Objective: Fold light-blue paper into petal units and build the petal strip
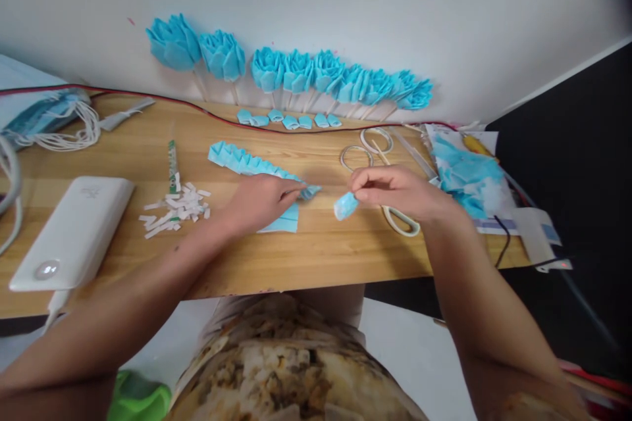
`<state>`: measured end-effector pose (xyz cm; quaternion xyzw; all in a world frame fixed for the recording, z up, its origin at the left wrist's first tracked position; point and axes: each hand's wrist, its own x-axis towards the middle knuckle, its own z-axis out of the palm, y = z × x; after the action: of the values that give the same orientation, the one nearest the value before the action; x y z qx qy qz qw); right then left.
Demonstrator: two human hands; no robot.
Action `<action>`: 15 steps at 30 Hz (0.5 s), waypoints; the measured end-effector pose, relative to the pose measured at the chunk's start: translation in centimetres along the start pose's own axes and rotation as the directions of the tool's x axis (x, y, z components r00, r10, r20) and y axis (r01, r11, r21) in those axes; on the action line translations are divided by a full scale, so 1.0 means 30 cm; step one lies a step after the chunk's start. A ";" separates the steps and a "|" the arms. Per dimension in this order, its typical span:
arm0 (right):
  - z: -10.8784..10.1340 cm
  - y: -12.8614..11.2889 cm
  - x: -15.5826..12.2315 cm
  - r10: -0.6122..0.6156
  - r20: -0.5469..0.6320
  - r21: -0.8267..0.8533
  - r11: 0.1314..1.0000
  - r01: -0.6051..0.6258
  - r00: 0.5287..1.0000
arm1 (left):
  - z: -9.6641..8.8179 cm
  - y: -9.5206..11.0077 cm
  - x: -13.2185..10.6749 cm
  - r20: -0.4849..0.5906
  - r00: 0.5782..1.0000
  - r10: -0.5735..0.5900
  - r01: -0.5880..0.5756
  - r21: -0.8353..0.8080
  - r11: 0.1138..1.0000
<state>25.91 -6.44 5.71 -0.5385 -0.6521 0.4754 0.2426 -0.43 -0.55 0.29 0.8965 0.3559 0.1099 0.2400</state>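
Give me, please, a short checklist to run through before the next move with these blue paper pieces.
1. Right hand pinches the rolled blue piece above the table: ok.
2. Left hand has its fingertips on a folded petal at the end of the petal row: ok.
3. Scissors clear of the hands: not ok, they lie just beneath the right hand.
4. Tape rings close by: ok, behind the right hand.
5. Adhesive on the rolled blue piece: cannot tell.
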 end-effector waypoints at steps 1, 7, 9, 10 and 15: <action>0.011 0.027 -0.002 0.035 -0.078 0.129 0.991 -0.025 0.996 | 0.005 0.008 -0.003 0.026 1.000 0.001 -0.002 0.040 0.999; 0.096 0.135 0.021 0.189 -0.140 0.677 0.735 -0.046 0.972 | 0.027 0.047 -0.013 0.084 0.996 0.043 -0.060 0.215 0.975; 0.114 0.144 0.025 0.194 -0.122 0.729 0.683 -0.045 0.973 | 0.029 0.049 -0.014 0.075 0.996 0.046 -0.062 0.227 0.972; 0.120 0.145 0.026 0.198 -0.114 0.745 0.665 -0.048 0.974 | 0.029 0.048 -0.014 0.070 0.997 0.046 -0.061 0.229 0.971; 0.144 0.147 0.052 0.191 -0.122 0.775 0.632 -0.027 0.974 | 0.022 0.047 -0.017 0.045 0.999 0.017 -0.025 0.190 0.981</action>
<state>23.94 -6.68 -0.34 -0.4660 -0.3277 0.6667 0.4806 0.27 -2.03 0.42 0.9212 0.3500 0.0588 0.1595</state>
